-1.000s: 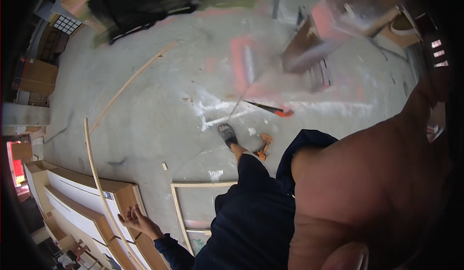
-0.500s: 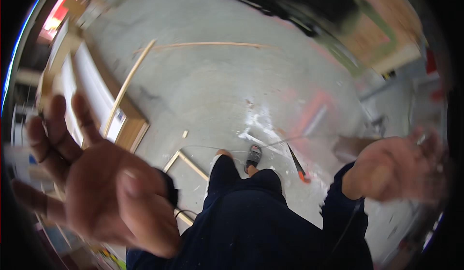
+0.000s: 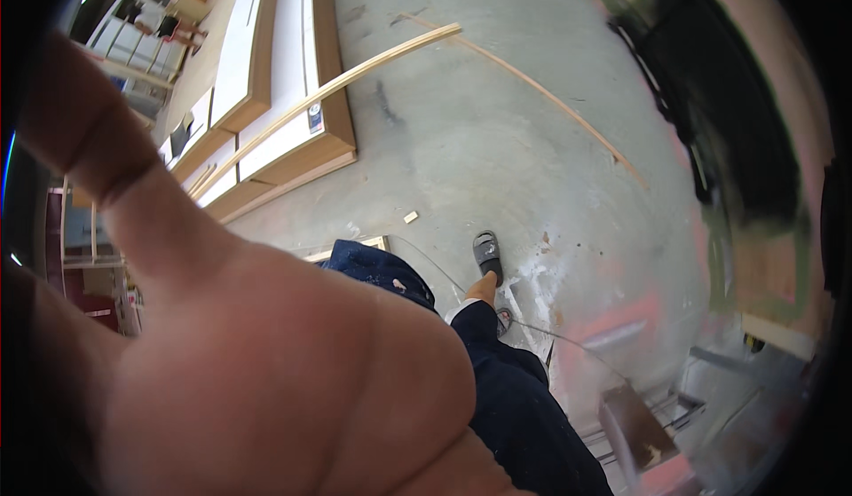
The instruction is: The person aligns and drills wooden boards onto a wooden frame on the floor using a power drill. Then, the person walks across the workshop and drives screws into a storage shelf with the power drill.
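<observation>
Very close up, my left hand (image 3: 284,363) fills the lower left, palm turned toward the view. Its visible fingers stretch apart toward the left edge, their tips lost in the dark rim. Nothing shows in the palm. Beyond it are my dark blue trouser legs (image 3: 506,389) and a grey sandal (image 3: 487,252) on my foot. My right hand is outside the picture. A thin cord (image 3: 577,341) runs across the floor past my feet.
White-topped wooden cabinets (image 3: 297,145) lie at the left, a long wooden strip (image 3: 382,57) across them. Another thin strip (image 3: 541,88) lies on the grey floor. At right is a black-painted panel (image 3: 737,97); a brown box (image 3: 635,429) stands lower right. A person (image 3: 177,30) is far left.
My left hand has come much closer and toward the middle. My right hand has gone out of the picture. The view has turned, so the cabinets now sit further right.
</observation>
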The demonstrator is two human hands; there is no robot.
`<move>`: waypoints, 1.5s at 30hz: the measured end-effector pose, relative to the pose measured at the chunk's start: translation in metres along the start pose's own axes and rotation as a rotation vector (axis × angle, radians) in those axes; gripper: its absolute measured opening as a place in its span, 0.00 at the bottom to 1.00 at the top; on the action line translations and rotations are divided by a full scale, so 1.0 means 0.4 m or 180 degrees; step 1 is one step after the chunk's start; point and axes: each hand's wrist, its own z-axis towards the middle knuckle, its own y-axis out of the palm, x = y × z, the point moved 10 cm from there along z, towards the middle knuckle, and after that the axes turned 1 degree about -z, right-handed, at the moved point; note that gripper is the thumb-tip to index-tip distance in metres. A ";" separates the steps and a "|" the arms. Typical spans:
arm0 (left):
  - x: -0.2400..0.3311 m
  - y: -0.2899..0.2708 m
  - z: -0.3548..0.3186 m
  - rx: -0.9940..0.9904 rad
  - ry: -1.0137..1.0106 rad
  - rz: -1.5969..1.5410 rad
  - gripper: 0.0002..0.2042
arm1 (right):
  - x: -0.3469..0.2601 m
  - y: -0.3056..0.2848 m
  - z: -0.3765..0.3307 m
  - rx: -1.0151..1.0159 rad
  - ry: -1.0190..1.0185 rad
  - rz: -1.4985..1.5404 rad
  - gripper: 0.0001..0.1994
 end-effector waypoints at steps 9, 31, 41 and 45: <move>-0.226 -0.110 -0.014 0.0155 -0.0395 0.0608 0.31 | -0.107 -0.402 0.105 0.1041 -0.1448 0.1161 0.17; -0.312 0.625 -0.746 -0.2253 -0.4943 -0.0079 0.25 | -0.690 -1.402 0.096 -0.2509 -0.2971 -0.0377 0.09; -0.054 0.726 -1.062 -0.0960 -0.6261 -0.0846 0.12 | -0.939 -1.407 -0.049 -0.0585 -0.4882 -0.0851 0.10; 0.032 0.718 -1.024 0.0482 -0.6540 -0.1806 0.09 | -0.974 -1.318 -0.090 -0.0584 -0.4883 -0.1715 0.11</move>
